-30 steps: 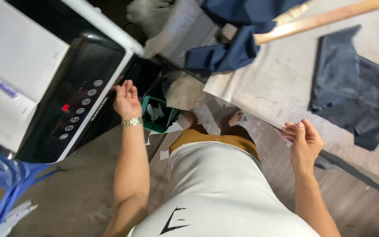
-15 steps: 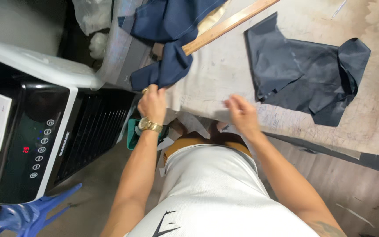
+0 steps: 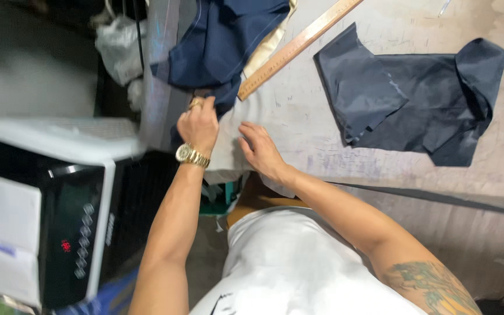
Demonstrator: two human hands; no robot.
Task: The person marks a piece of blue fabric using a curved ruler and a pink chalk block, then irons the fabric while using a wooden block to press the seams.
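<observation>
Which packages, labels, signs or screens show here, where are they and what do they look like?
Control panel: lower left, on a floor appliance; glossy black strip, pale round buttons, small red light.
Plastic bag: upper left by the table edge; crumpled, whitish.
White sheet: far left, flat, unclear.

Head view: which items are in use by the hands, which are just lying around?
In use:
- left hand gripping navy cloth at the table edge
- right hand flat on pale fabric

Lying about:
- wooden ruler
- dark cut fabric piece
- black-and-white appliance
- plastic bag
</observation>
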